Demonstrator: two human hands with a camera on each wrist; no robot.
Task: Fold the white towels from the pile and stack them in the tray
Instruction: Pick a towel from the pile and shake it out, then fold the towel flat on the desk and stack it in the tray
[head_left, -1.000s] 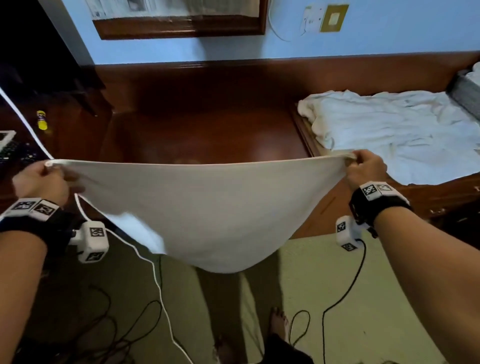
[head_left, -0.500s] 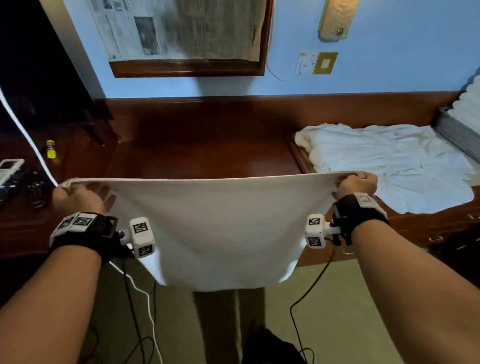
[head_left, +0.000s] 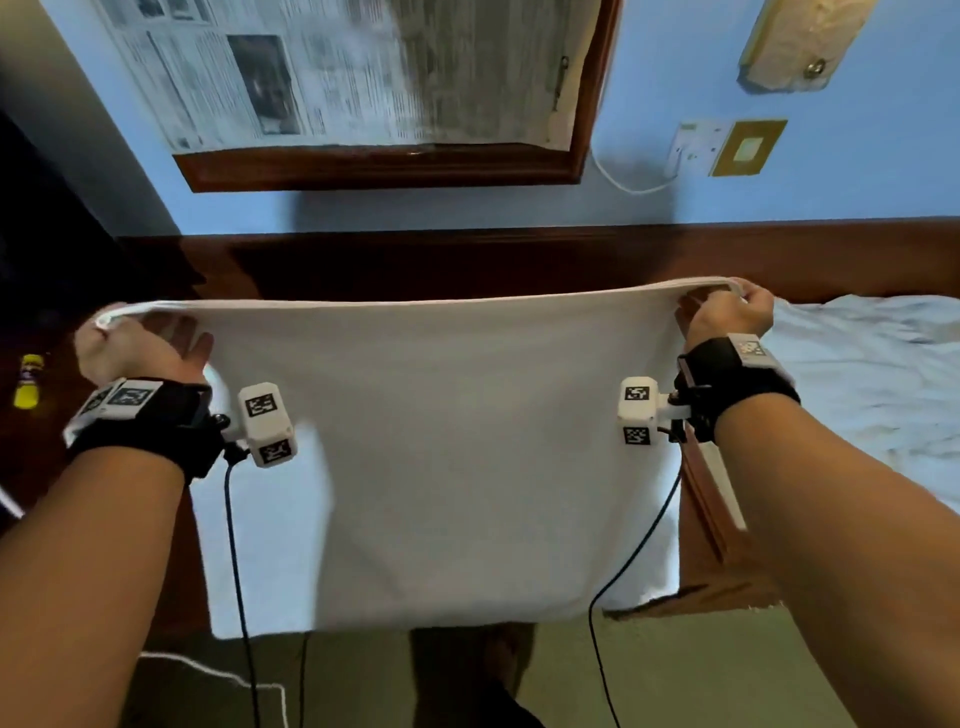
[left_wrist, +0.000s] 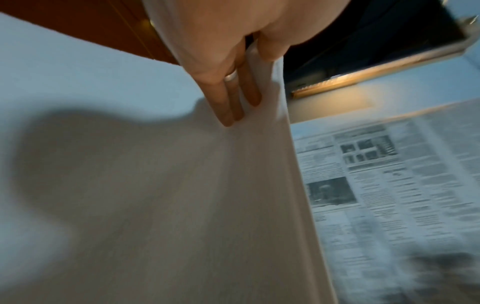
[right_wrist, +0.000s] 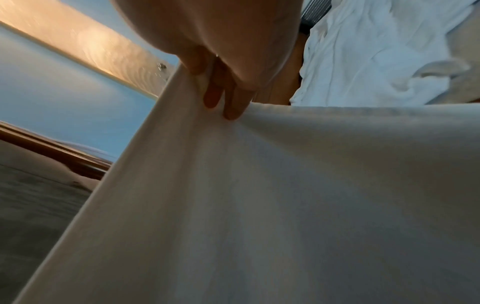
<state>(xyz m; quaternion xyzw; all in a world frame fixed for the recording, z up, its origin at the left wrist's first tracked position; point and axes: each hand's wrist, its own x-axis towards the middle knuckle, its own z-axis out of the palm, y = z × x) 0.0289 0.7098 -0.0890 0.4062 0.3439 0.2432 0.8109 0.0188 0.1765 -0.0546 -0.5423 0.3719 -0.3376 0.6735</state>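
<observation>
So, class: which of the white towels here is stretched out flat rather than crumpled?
The held towel, gripped at its top corners by the left hand and right hand. It hangs smooth; the pile to the right lies rumpled.

A towel is held spread between the left hand at its left top corner and the right hand at its right top corner, in front of a wooden counter. To the right, a pile of towels is seen on the counter. At far left, a small bottle is placed. Behind, a newspaper-covered frame is mounted on the wall, with a wall plate to its right.
</observation>
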